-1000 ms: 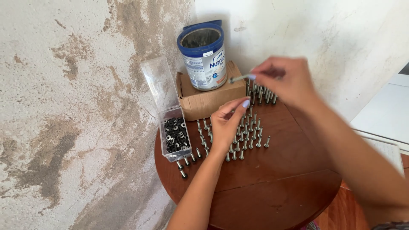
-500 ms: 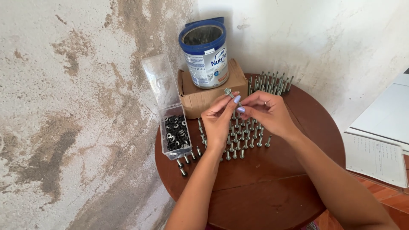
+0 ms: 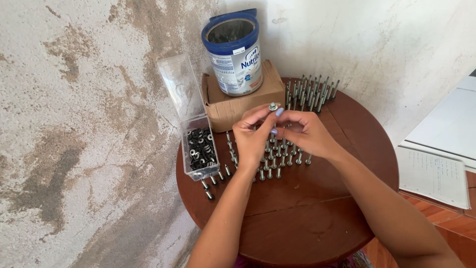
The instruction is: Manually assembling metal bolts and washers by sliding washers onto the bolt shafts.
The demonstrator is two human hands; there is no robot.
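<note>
- Step in hand, as I judge it: fitting a washer onto a bolt [image 3: 272, 106], held just above centre of the frame over the round tabletop [image 3: 317, 208].
- Left hand [image 3: 254, 139] pinches the bolt near its head, fingers closed.
- Right hand [image 3: 306, 133] is curled closed beside it, fingertips on the bolt.
- Next move calls for standing it among the upright bolts [image 3: 277, 158]; washers lie in the clear box [image 3: 199, 154] at left.
</note>
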